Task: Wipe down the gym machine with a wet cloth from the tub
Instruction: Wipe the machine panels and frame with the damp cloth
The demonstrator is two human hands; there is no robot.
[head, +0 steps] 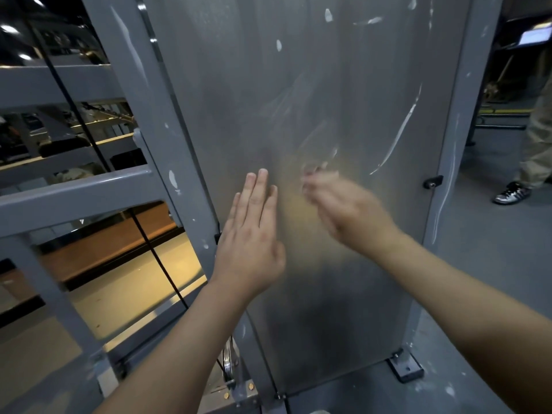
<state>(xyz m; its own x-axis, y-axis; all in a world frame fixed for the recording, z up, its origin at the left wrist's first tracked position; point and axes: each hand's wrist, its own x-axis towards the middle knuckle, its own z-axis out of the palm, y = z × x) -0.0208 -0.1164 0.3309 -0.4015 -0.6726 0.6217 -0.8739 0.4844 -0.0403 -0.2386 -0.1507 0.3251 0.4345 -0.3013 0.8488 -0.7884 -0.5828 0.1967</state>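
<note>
Two bare forearms enter from the bottom edge and converge at mid-frame. The left hand point(251, 234) is open, fingers straight and held together, pointing up at the panel face; contact with the surface cannot be confirmed. The right hand point(343, 204), just beside it to the right, is motion-blurred, so whether it is open or closed cannot be told. The gym machine's translucent panel point(298, 85) fills the centre of the frame from top to bottom and carries white streaks point(400, 135) at centre right. A black knob point(432, 182) sits at its right edge and a base bracket point(406, 367) at lower right. The grey frame upright point(140, 85) borders the panel on the left, with a black cable point(77, 109) beyond it. At the far right edge stands another person's shoe point(512, 194).
</note>
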